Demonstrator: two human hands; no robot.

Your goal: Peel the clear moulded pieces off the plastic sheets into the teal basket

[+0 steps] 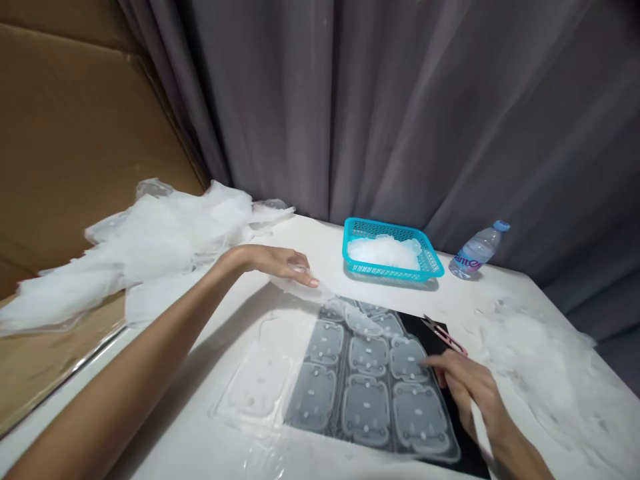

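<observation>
A translucent plastic sheet (367, 357) with rows of rounded rectangular shapes lies over a black mat (455, 413) and the white table. Above the sheet's far left part, my left hand (287, 265) is closed, pinching a thin translucent plastic piece (305, 291). My right hand (473, 383) rests at the sheet's right side, its index finger touching or just over one rounded shape. A slim white stick-like thing (481, 430) sticks out from under this hand; its tip is hidden. Small pink-handled scissors (450, 340) lie on the mat just beyond the right hand.
A turquoise basket (435, 267) at the back holds white translucent pieces (385, 252). Beside it stands a water bottle (477, 252). Plastic sheets (165, 230) are heaped at left near a cardboard panel (75, 133). More translucent plastic (545, 367) lies at right. A grey curtain (375, 113) hangs behind.
</observation>
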